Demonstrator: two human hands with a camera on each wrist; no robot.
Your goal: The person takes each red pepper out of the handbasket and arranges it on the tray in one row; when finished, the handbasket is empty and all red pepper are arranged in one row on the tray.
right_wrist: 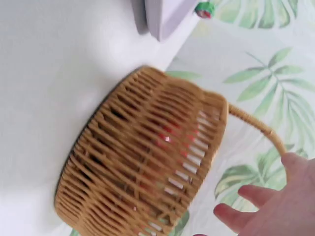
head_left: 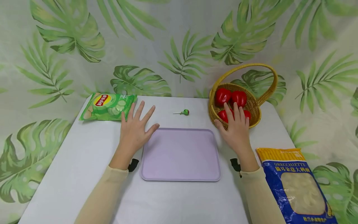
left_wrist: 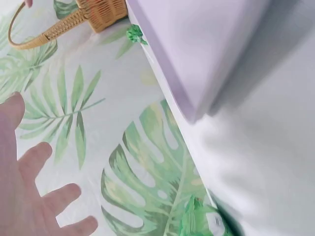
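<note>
My left hand [head_left: 135,133], its fingers spread, is held over the upper left corner of a pale purple tray [head_left: 181,155]. Its fingertips overlap the right end of a green Lay's potato chip bag [head_left: 107,107] in the head view. With fingers extended, my right hand [head_left: 237,132] reaches over the front of a wicker basket [head_left: 255,113], overlapping its rim there. The right wrist view shows the woven basket side [right_wrist: 138,152] with the fingers beside its handle. Inside sit several glossy red, lobed things like peppers or apples [head_left: 222,96]. Neither hand holds anything.
A lollipop [head_left: 185,112] with a green wrapper lies behind the tray. At the right edge of the white table [head_left: 173,202] lies a blue and yellow orecchiette pasta bag [head_left: 302,193]. A leaf-patterned cloth [head_left: 190,18] hangs behind the table. The basket's handle [head_left: 272,87] arches high.
</note>
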